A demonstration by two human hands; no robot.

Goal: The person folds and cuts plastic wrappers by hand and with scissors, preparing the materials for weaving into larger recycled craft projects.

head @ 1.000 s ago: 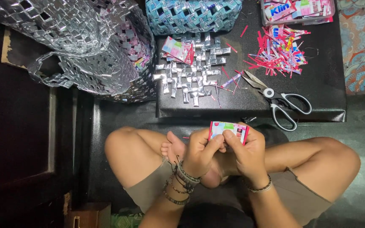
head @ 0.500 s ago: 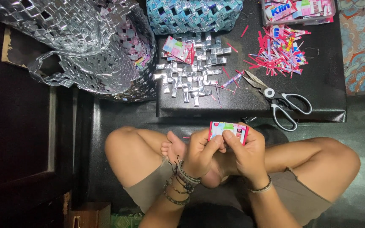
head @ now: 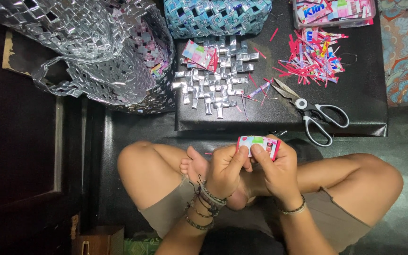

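I sit cross-legged on a dark floor. Both my hands hold a small colourful wrapper piece above my lap. My left hand pinches its left edge with thumb and fingers. My right hand grips its right edge, with the thumb on the front. On the low black board ahead lie a silver woven mat, a small stack of folded wrappers and scissors with their blades apart.
A large silver woven bag stands at the left. A blue woven basket sits at the far edge. Red and pink trimmings lie scattered near a tray of wrappers. A patterned cloth is at the right.
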